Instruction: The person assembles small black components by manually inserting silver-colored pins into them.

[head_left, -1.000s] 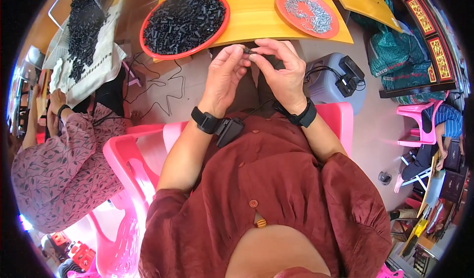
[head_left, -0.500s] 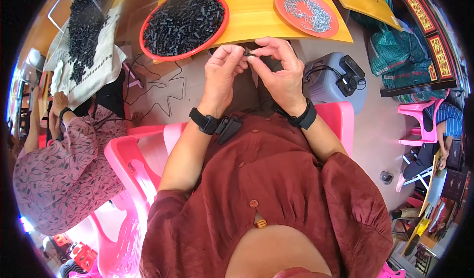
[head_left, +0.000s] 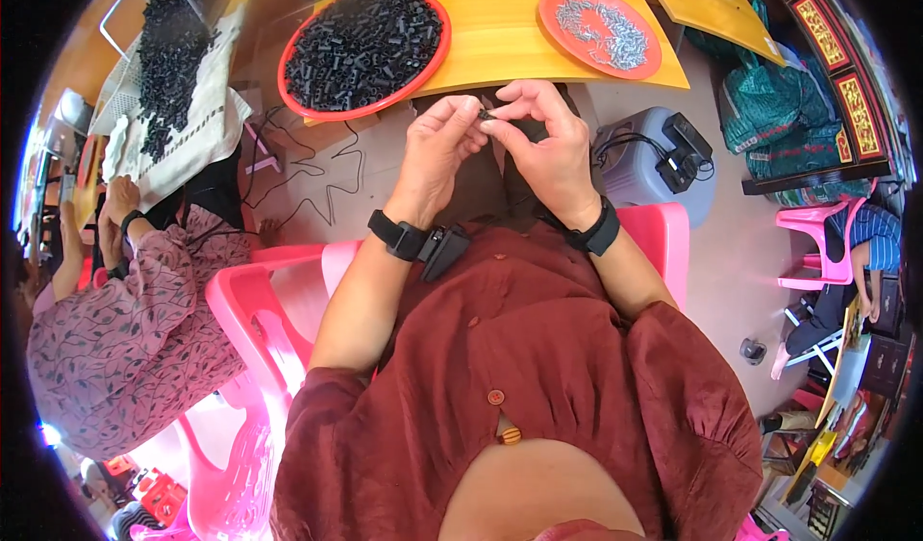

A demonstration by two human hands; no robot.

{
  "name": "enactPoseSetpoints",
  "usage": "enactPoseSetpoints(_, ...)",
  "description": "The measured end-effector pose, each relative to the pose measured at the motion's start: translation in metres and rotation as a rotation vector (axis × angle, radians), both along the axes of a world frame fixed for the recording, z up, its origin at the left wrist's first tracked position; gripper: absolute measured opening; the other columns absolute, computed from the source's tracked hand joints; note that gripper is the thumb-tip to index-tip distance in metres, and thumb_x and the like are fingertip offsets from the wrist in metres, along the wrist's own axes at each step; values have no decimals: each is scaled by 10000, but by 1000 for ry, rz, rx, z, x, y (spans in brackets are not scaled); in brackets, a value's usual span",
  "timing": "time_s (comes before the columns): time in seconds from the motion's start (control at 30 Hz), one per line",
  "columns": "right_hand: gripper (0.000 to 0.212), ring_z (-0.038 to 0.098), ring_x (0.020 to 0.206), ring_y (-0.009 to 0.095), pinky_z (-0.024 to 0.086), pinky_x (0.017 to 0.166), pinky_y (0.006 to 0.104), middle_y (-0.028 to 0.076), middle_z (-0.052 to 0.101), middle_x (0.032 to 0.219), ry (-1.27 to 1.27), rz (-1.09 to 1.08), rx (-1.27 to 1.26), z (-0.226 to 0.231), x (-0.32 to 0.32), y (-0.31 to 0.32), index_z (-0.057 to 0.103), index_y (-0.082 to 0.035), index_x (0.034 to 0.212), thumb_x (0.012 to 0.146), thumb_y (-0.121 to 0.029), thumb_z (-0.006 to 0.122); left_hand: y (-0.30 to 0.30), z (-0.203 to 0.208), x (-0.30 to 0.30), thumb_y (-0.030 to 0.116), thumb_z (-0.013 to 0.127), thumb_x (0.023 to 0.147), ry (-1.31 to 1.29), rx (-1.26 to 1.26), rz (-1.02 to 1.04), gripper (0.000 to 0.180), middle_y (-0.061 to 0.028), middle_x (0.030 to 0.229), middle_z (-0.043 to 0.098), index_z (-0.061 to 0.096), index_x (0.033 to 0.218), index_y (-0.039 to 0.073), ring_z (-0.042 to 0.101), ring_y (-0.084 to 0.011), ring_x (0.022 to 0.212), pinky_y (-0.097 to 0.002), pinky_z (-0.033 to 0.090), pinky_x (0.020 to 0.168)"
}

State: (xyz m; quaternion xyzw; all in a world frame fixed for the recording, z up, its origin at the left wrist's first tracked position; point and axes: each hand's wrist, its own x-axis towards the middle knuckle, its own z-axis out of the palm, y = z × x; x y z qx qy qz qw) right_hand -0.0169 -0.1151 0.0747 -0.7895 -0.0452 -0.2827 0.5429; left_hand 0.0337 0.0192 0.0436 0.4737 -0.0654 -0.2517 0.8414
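Observation:
Between my two hands, above my lap and in front of the table edge, is a small black part (head_left: 486, 115). My left hand (head_left: 438, 145) pinches it between thumb and fingertips. On its other side my right hand (head_left: 546, 147) has thumb and forefinger closed on the same part. Its exact shape is too small to make out and partly covered by fingertips. Past my left hand lies a red round tray (head_left: 445, 49) heaped with small black plastic pieces (head_left: 363, 49). Beyond my right hand sits an orange-red plate (head_left: 558, 4) with many small silvery metal pieces (head_left: 627, 43).
The yellow table (head_left: 490, 41) has a curved front edge. At left, a person in a patterned top (head_left: 125, 320) works by a cloth (head_left: 207, 108) piled with black pieces. A grey-blue stool (head_left: 654, 190) carrying a black device stands right; green bags (head_left: 769, 108) lie beyond it.
My fingertips have shifted slightly on the small black part, the right forefinger now nearer to it. The whole view has moved a little.

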Motion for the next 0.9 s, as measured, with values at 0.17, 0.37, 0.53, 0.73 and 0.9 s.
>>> enactPoseSetpoints(0.17, 312, 605, 726, 161, 496, 619, 252, 91, 586, 895, -15, 118, -219, 0, 8, -18, 614, -16, 1000, 704, -39, 708, -2, -5, 2, 278, 528, 912, 56, 3, -53, 203, 34, 737, 580, 593, 919, 86, 540, -43, 655, -172, 437, 616)
enactPoseSetpoints(0.37, 308, 569, 724, 194, 464, 639, 282, 100, 578, 889, 23, 212, -321, -4, 15, -22, 607, -7, 987, 703, -75, 706, -5, -9, 3, 290, 546, 902, 10, 83, -26, 212, 56, 695, 555, 615, 859, 95, 495, -16, 620, -163, 394, 575)
enactPoseSetpoints(0.53, 290, 561, 690, 208, 455, 615, 298, 91, 574, 846, 106, 247, -334, 3, 16, -25, 558, -6, 954, 712, -91, 693, -4, -3, 3, 270, 532, 908, -64, 101, -95, 215, 29, 744, 570, 610, 852, 78, 509, -37, 662, -181, 400, 594)
enactPoseSetpoints(0.73, 271, 570, 702, 273, 450, 605, 352, 98, 566, 758, 64, 333, -664, 21, 27, -33, 532, -37, 860, 731, -224, 680, -4, -5, 8, 265, 508, 920, -70, 76, -195, 227, 19, 740, 577, 586, 815, 80, 542, -50, 688, -182, 416, 609)
enactPoseSetpoints(0.9, 292, 569, 705, 292, 443, 587, 387, 119, 533, 719, 32, 461, -1044, 38, 35, -43, 475, -43, 781, 769, -302, 609, -7, -7, 2, 279, 494, 925, -80, 103, -211, 252, 11, 721, 587, 567, 784, 84, 559, -55, 671, -177, 419, 602)
